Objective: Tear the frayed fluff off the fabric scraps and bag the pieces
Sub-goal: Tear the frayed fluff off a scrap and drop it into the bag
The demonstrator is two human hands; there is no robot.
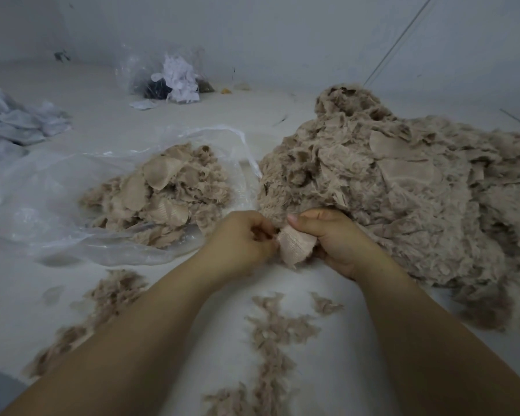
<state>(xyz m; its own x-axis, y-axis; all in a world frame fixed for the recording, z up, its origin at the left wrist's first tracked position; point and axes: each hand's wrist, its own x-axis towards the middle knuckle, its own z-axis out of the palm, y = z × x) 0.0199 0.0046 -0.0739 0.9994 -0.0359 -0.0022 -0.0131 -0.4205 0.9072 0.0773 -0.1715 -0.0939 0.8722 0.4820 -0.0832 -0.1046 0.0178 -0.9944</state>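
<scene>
On a pale counter (373,340) before a grey wall, the right hand (327,238) grips a beige fabric scrap (296,246) while the left hand (240,238) pinches its frayed edge, between the open plastic bag (42,199) and the unsorted pile (403,190). A hard tug could rip the fabric itself, and loose fluff (270,334) near the bag's mouth could get bagged with the pieces.

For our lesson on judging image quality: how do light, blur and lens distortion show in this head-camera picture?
Head view: dim, flat light with no hard shadows; the left hand is motion-blurred beside the sharper right hand holding the scrap; faint glare on the clear bag; wide-angle stretch at the forearms and edges.
</scene>
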